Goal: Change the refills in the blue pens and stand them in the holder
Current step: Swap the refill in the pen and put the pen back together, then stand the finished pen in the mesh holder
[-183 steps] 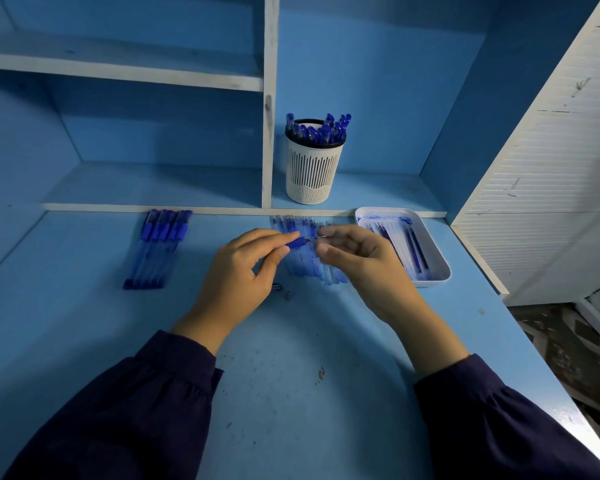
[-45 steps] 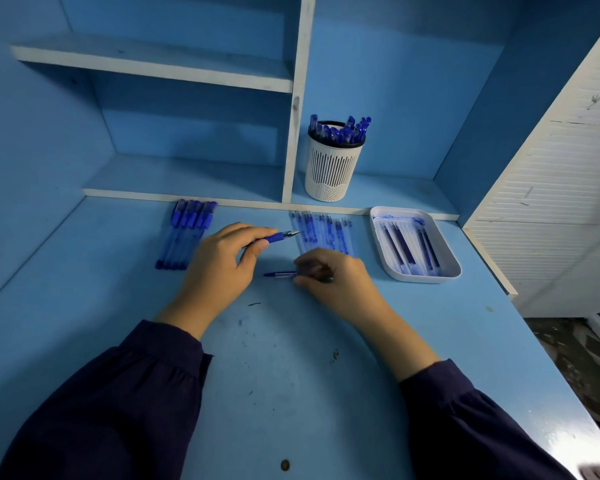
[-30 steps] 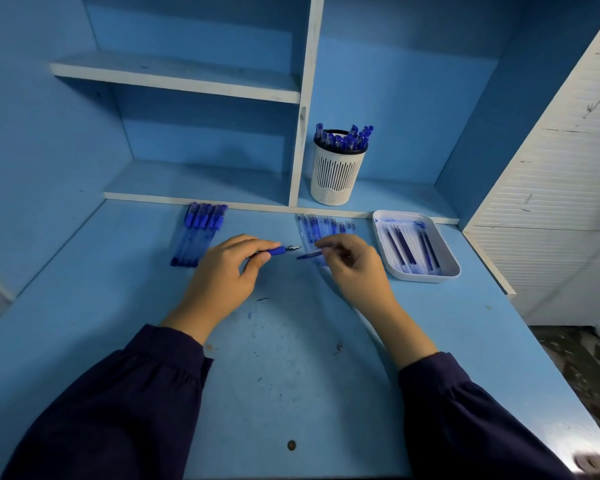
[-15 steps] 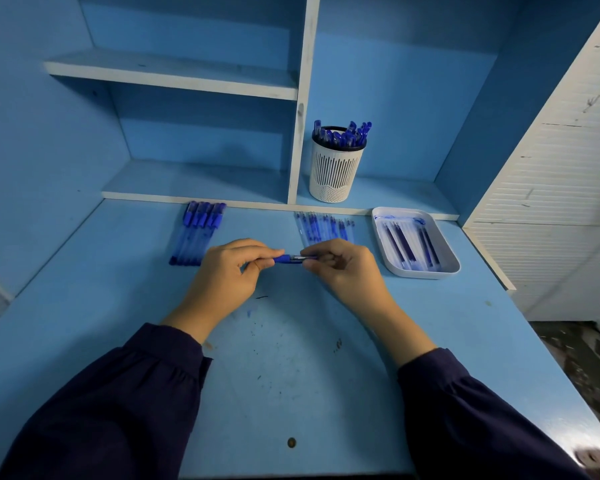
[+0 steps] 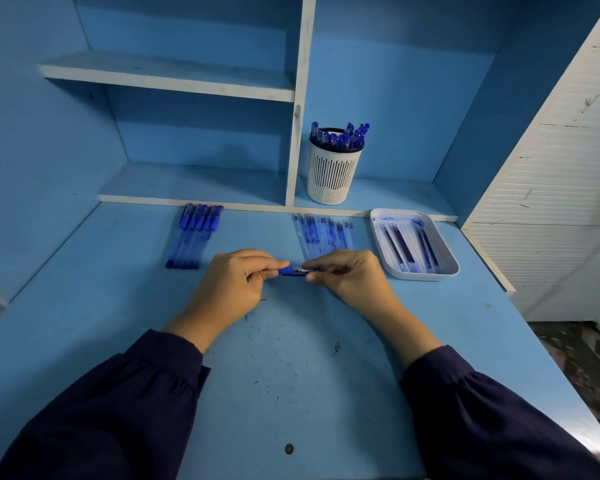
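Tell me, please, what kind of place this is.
Probably a simple work desk for sorting pens, not a home kitchen or shop floor. A blue desk with built-in shelves holds a white holder full of pens, a row of pens and a white tray.

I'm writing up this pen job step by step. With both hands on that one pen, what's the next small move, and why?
Probably push the two ends together and twist the tip section shut. The left hand and right hand pinch one blue pen level above the desk, its metal tip meeting the right fingertips, so it looks mid-assembly. After that it would go in the white holder.
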`<state>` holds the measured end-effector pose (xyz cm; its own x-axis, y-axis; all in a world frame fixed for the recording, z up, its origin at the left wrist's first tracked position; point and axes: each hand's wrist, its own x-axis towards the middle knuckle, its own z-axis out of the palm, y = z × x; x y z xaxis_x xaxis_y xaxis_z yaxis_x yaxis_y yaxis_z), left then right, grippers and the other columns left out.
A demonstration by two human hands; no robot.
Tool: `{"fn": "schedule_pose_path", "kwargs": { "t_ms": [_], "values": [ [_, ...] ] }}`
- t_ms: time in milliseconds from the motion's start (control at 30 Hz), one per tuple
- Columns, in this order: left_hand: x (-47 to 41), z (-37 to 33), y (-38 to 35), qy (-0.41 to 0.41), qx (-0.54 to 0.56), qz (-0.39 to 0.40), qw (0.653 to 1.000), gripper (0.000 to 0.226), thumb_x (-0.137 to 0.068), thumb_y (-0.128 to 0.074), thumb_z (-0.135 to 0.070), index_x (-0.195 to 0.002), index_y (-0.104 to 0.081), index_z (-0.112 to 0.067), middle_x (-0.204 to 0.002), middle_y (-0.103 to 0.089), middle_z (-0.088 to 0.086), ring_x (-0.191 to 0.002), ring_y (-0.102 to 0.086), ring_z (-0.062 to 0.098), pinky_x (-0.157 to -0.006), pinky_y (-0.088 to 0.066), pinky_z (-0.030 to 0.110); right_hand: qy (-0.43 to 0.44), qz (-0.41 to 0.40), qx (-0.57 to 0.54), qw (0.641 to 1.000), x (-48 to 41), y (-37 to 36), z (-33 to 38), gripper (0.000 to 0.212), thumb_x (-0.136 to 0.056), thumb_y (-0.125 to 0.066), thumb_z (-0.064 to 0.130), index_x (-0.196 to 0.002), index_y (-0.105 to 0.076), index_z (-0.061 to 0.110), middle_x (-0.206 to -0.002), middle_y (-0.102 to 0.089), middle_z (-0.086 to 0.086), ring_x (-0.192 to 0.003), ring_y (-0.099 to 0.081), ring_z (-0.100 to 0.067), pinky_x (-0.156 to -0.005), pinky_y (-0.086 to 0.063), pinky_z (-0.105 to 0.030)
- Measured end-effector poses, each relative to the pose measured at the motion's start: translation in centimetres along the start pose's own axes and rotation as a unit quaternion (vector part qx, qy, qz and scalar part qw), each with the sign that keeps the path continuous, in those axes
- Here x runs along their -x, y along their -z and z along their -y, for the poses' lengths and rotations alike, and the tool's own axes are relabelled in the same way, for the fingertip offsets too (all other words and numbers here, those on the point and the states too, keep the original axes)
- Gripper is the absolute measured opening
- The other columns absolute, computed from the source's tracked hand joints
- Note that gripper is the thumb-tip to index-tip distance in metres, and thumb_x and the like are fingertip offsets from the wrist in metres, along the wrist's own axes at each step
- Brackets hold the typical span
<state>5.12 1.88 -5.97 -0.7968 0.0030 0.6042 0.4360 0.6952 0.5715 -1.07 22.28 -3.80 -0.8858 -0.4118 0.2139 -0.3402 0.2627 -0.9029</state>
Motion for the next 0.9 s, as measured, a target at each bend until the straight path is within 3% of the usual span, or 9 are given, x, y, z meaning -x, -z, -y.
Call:
{"fn": "schedule_pose_path", "kwargs": {
  "t_ms": [167, 267, 500, 633, 767, 900],
  "values": [
    [-0.1, -0.2, 0.1, 0.003, 0.009, -0.009, 1.000, 0.032, -0.084, -0.067, 0.012, -0.102, -0.078, -0.013, -0.089, -0.073, -0.006, -0.079, -0.066, 0.005, -0.063, -0.052, 0.017, 0.005, 0.001, -0.043, 0.999, 0.2, -0.1, 0.2, 0.016, -0.079, -0.077, 0.004, -0.094, -0.076, 0.006, -0.060, -0.065, 0.017, -0.055, -0.054, 0.003, -0.058, -0.039, -0.008],
    [-0.4, -0.8, 0.1, 0.009, 0.040, -0.037, 0.998, 0.024, -0.089, -0.068, 0.001, -0.107, -0.075, -0.013, -0.094, -0.072, -0.007, -0.085, -0.067, 0.006, -0.074, -0.055, 0.024, 0.033, -0.020, -0.096, 0.995, 0.1, -0.1, 1.2, 0.012, -0.083, -0.072, 0.003, -0.095, -0.073, 0.005, -0.068, -0.069, 0.013, -0.064, -0.061, 0.001, -0.066, -0.046, -0.010],
    [-1.7, -1.1, -0.7, -0.008, 0.032, -0.041, 0.999, 0.025, -0.092, -0.066, -0.007, -0.116, -0.071, -0.011, -0.108, -0.070, -0.007, -0.100, -0.064, 0.000, -0.089, -0.050, 0.016, 0.111, -0.095, -0.041, 0.988, 0.2, 0.3, 2.4, 0.017, -0.086, -0.070, 0.004, -0.103, -0.070, 0.007, -0.082, -0.068, 0.009, -0.073, -0.064, -0.001, -0.074, -0.048, -0.014],
    [-2.2, 0.4, -0.9, 0.047, -0.054, 0.012, 0.997, 0.039, -0.100, -0.055, -0.027, -0.137, -0.056, -0.018, -0.131, -0.059, -0.001, -0.120, -0.055, 0.012, -0.098, -0.042, 0.020, 0.180, -0.192, 0.006, 0.965, -0.1, 1.7, 3.2, 0.022, -0.086, -0.069, 0.000, -0.107, -0.066, 0.004, -0.085, -0.066, 0.007, -0.080, -0.064, -0.002, -0.081, -0.050, -0.018],
    [-3.4, 1.5, -1.2, 0.150, -0.140, 0.110, 0.973, 0.049, -0.102, -0.047, -0.031, -0.148, -0.041, -0.016, -0.153, -0.037, 0.003, -0.140, -0.034, 0.019, -0.111, -0.027, 0.027, 0.231, -0.295, 0.047, 0.926, -1.0, 3.6, 4.6, 0.015, -0.087, -0.069, 0.008, -0.101, -0.062, 0.008, -0.088, -0.064, 0.011, -0.082, -0.065, -0.005, -0.079, -0.053, -0.026],
    [-4.8, 2.3, -1.8, 0.189, -0.167, 0.157, 0.955, 0.052, -0.100, -0.042, -0.039, -0.146, -0.044, -0.014, -0.152, -0.037, 0.002, -0.140, -0.034, 0.018, -0.111, -0.028, 0.030, 0.297, -0.362, 0.072, 0.881, -2.9, 5.3, 6.8, 0.013, -0.091, -0.066, 0.010, -0.100, -0.062, 0.002, -0.090, -0.063, 0.003, -0.083, -0.066, -0.016, -0.078, -0.056, -0.040]
  ]
}}
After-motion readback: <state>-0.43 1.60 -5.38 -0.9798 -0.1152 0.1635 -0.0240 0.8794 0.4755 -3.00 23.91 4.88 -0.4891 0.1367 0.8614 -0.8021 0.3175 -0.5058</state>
